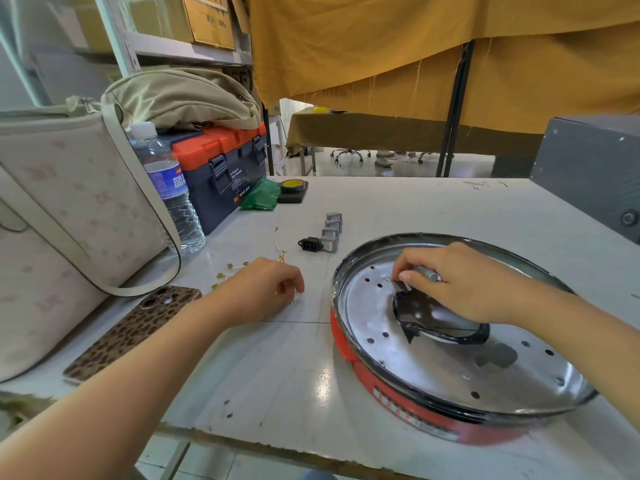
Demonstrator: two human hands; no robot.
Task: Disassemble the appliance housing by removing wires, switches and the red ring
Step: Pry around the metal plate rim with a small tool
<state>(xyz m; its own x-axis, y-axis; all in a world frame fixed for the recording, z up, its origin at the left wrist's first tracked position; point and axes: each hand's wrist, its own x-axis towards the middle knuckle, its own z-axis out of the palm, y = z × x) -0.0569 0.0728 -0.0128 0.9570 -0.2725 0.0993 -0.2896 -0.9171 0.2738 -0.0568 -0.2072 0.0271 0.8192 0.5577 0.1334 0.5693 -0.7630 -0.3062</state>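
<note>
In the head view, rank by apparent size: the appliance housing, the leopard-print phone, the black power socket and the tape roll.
1. appliance housing
2. leopard-print phone
3-4. tape roll and black power socket look alike; the roll lies farther away, so no ranking.

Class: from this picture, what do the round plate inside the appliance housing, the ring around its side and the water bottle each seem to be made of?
Round plate: apparently polished metal, silvery, mirror-like glare, punched holes.
Ring: probably glossy red plastic or painted metal; the look leaves it open.
Water bottle: clear plastic, see-through ribbed wall, white cap.
</note>
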